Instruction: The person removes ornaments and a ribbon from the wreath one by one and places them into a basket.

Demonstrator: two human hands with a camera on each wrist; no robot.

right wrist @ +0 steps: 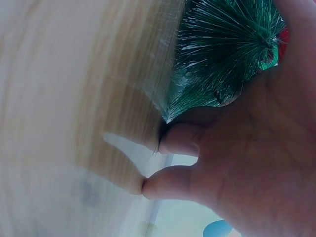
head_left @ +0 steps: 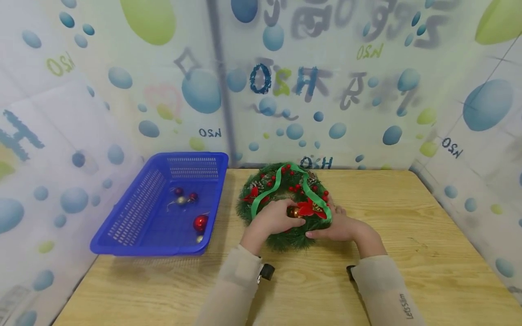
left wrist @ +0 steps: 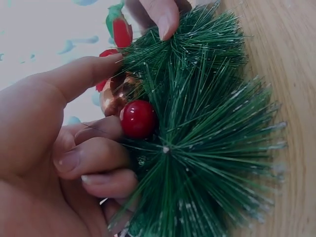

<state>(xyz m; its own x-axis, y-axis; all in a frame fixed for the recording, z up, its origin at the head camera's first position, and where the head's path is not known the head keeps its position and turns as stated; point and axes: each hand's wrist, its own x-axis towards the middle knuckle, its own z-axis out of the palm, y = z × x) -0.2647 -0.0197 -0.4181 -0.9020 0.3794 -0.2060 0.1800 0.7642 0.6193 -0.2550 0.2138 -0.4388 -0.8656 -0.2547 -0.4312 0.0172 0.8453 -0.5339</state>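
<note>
A green Christmas wreath (head_left: 281, 242) with red berries, pinecones, red flowers and a green ribbon (head_left: 314, 195) lies on the table. My left hand (head_left: 276, 218) reaches over its front left part, thumb and fingers around a shiny copper-coloured bauble (head_left: 296, 212). In the left wrist view the bauble (left wrist: 113, 96) shows between thumb and curled fingers, behind a red berry (left wrist: 138, 119). My right hand (head_left: 342, 226) holds the wreath's right edge, its thumb at the front and its fingers on the far side. Two of its fingertips (right wrist: 180, 139) touch the tabletop in the right wrist view.
To the left stands a blue plastic basket (head_left: 157, 250) holding a large red bauble (head_left: 200, 223) and several small ornaments (head_left: 181, 199). The wooden table (head_left: 408, 235) meets patterned curtains (head_left: 350, 99) at the back and sides.
</note>
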